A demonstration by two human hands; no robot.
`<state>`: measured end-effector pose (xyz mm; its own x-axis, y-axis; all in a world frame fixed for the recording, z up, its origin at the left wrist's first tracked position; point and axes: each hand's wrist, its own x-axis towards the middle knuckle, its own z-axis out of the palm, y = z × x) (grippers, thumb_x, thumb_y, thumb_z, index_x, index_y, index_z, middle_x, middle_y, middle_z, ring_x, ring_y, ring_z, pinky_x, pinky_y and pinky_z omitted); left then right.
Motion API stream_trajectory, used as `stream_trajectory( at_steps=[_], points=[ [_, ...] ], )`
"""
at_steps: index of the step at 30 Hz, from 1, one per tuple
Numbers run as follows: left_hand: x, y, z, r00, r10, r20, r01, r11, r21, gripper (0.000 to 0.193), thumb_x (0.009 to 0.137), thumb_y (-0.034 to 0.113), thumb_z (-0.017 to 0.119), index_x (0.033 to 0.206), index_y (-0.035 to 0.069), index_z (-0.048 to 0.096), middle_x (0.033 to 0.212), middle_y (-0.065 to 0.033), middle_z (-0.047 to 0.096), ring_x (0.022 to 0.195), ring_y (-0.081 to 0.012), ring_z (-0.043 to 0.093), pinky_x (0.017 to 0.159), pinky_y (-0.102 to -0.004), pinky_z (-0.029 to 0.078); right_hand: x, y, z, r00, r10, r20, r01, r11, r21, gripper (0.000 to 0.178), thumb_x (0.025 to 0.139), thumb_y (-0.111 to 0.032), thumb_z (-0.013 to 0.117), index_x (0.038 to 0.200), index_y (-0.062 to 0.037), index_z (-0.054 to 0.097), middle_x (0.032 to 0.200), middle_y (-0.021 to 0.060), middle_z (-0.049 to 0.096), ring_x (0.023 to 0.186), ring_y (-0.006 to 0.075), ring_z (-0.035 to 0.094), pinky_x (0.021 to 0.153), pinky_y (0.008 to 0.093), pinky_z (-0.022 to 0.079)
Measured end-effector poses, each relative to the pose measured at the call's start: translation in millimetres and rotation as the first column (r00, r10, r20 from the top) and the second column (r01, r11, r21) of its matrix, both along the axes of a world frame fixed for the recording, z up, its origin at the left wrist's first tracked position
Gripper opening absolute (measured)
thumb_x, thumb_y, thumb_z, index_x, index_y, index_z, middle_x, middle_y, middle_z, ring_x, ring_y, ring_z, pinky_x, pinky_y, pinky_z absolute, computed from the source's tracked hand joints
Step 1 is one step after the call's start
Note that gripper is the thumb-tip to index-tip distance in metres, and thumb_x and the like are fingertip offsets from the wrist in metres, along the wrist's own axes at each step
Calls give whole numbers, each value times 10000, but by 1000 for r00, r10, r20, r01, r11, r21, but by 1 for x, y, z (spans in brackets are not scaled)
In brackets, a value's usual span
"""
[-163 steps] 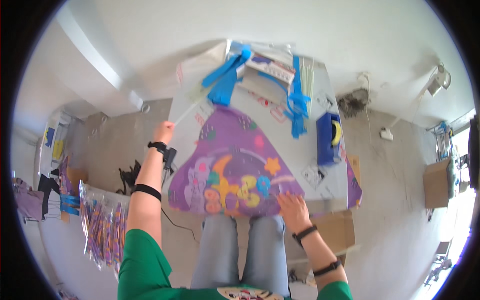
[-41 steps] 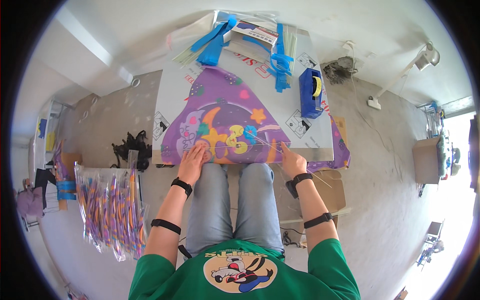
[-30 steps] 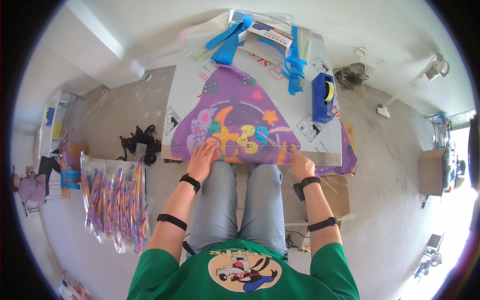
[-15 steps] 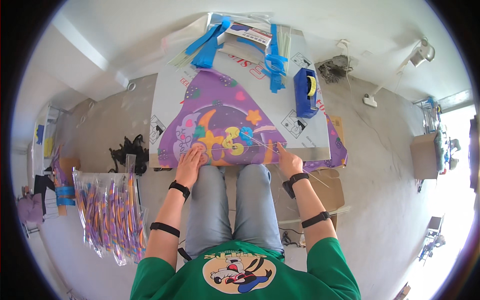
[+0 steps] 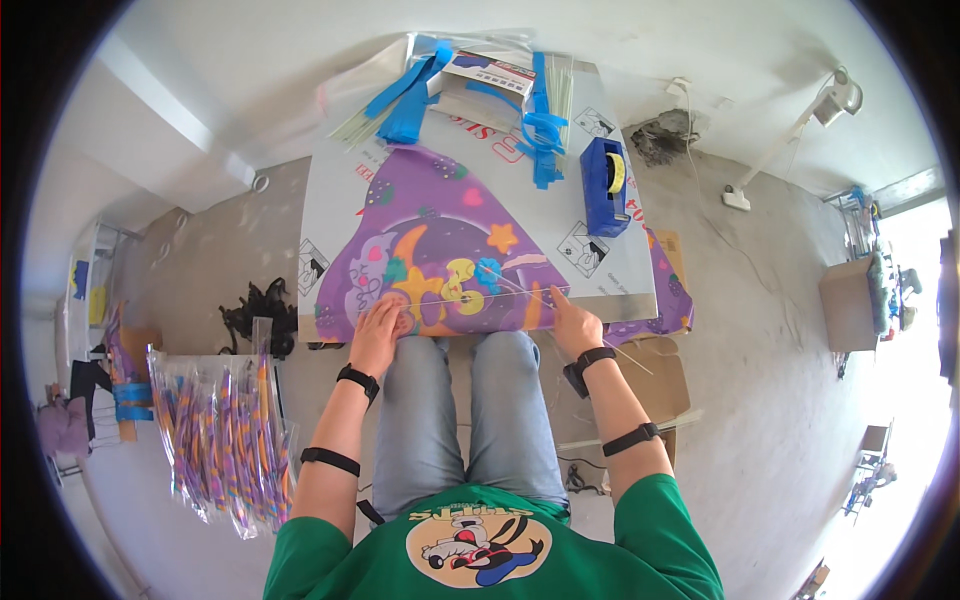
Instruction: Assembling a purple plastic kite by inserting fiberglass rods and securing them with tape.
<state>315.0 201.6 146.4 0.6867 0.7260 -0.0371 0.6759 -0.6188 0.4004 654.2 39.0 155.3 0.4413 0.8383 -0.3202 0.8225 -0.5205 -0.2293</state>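
Note:
A purple printed kite-like sheet with cartoon figures, stars and a moon lies on the table, its near edge above my knees. My left hand rests on the near left part of this sheet, fingers stretched out flat. At the near right corner, my right hand is closed on a thin white rod. The rod slants over the sheet and comes out below the hand toward the lower right. A thin pale line, perhaps another rod or a string, runs across the sheet between both hands.
A blue tape dispenser stands on the table's right side. Blue strips, bundled pale rods and an open box lie at the far end. Plastic-wrapped purple-orange bundles are at left; a cardboard box is at far right.
The view has shifted slightly. Both hands stay at almost the same places on the sheet, and nothing has visibly been taken up or let go.

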Motion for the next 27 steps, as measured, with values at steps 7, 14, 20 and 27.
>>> stream_trajectory(
  at_steps=[7, 14, 20, 27],
  points=[
    [-2, 2, 3, 999, -16, 47, 12, 996, 83, 414, 812, 59, 561, 1219, 56, 485, 1286, -117, 486, 1227, -291, 426, 998, -441, 344, 0, -5, 1, 999, 38, 21, -38, 999, 27, 462, 890, -239, 479, 1337, -173, 382, 820, 162, 656, 758, 351, 635, 644, 468, 498],
    [39, -17, 66, 926, -7, 378, -24, 997, 76, 198, 828, 72, 579, 1018, 19, 581, 915, -115, 611, 901, -294, 588, 780, -381, 466, -19, -39, 12, 936, -30, -352, 206, 856, 475, 225, 875, -121, 516, 1083, -58, 455, 778, 169, 593, 716, 382, 588, 651, 412, 479],
    [128, -110, 76, 796, 347, 496, 314, 464, -828, 263, 894, 152, 584, 1114, 9, 576, 889, -63, 657, 772, -120, 612, 689, -262, 482, -68, -52, 81, 638, -131, -759, 505, 815, 284, 54, 880, -50, 526, 862, -3, 547, 744, 92, 541, 574, 136, 585, 493, 281, 461],
    [182, -149, 65, 793, 310, 525, 258, 609, -750, 217, 894, 169, 595, 1041, 11, 610, 849, -24, 611, 772, -98, 578, 696, -234, 462, -59, -80, 108, 693, -162, -702, 512, 797, 321, 36, 879, -13, 540, 890, 16, 559, 750, 49, 550, 608, 126, 605, 511, 267, 487]
  ],
)
